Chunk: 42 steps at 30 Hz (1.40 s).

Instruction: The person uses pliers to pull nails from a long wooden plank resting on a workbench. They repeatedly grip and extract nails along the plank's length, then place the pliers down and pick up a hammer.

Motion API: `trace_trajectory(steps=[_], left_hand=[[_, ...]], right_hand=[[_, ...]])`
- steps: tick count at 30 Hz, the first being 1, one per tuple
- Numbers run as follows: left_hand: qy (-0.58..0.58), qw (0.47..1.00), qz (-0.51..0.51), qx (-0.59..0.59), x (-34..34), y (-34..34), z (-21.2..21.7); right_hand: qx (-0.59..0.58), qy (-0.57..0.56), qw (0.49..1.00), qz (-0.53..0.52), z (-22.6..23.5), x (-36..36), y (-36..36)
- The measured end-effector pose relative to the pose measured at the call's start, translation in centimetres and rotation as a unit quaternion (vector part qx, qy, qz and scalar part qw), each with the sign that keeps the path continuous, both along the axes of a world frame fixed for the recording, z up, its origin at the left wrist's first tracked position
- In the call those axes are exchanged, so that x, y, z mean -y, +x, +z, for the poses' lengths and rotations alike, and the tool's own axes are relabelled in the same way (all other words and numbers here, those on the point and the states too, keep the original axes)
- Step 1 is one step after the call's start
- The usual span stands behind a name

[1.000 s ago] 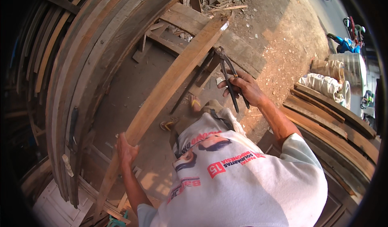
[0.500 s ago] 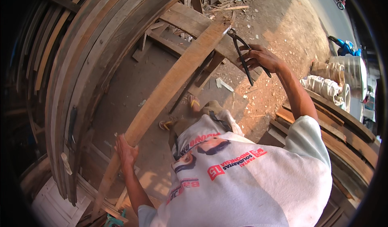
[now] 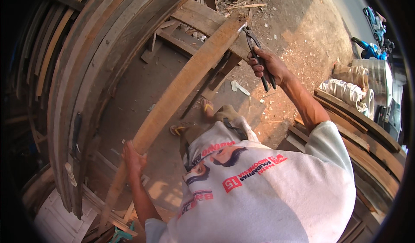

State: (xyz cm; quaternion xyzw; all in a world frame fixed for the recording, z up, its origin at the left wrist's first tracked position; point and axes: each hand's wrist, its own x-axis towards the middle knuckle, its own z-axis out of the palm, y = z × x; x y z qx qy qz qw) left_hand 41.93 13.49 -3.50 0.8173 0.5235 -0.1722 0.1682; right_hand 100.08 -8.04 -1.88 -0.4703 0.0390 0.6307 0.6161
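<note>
A long wooden plank (image 3: pixel 186 85) slants from the lower left up to the upper middle, its far end lying on a wooden bench (image 3: pixel 201 18). My left hand (image 3: pixel 134 158) is closed around the plank toward its near end. In my right hand (image 3: pixel 270 65) is a pair of black pincers (image 3: pixel 258 57), gripped by both handles, which are squeezed near each other. The pincers' jaws meet the right edge of the plank at its far end. Whether a nail sits between the jaws is too small to make out.
Tall boards (image 3: pixel 93 70) lean in a row at the left. Stacked planks (image 3: pixel 363 130) lie at the right, below white sacks (image 3: pixel 346 89). A white panel (image 3: pixel 65 215) lies at the lower left. Wood chips litter the ground (image 3: pixel 298 48), and motorbikes (image 3: pixel 374 48) stand by the road.
My right hand has squeezed the pincers' handles together; they were spread wide before. The jaws have closed in at the plank's far end. My left hand and the plank have hardly moved.
</note>
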Motion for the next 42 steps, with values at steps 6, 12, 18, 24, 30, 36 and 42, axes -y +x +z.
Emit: trace_trajectory(steps=[6, 12, 18, 24, 30, 36, 42], left_hand=[[-0.085, 0.996, 0.02, 0.01, -1.9, 2.2, 2.6], [-0.08, 0.996, 0.026, 0.009, -1.2, 1.8, 2.3], [-0.049, 0.999, 0.017, 0.011, -0.5, 1.2, 1.4], [-0.023, 0.999, 0.015, 0.017, 0.1, 0.4, 0.6], [-0.009, 0.999, 0.009, 0.031, 0.4, 0.5, 0.6], [-0.01, 1.0, 0.013, 0.024, 0.5, 0.8, 0.9], [-0.014, 1.0, 0.019, 0.001, 0.6, 0.9, 1.0]], right_hand=[[0.038, 0.064, 0.97, -0.231, -3.4, -6.5, -17.4], [0.091, 0.012, 0.992, -0.084, -1.6, -2.3, -19.3], [0.133, -0.038, 0.985, 0.105, 1.3, 2.6, -20.4], [0.203, -0.064, 0.95, 0.227, 2.4, 2.2, -17.8], [0.285, -0.042, 0.943, 0.167, 4.2, 2.9, -6.7], [0.457, -0.193, 0.833, 0.246, 6.0, 3.2, 3.1], [0.551, -0.255, 0.726, 0.323, 6.1, 1.7, 5.6]])
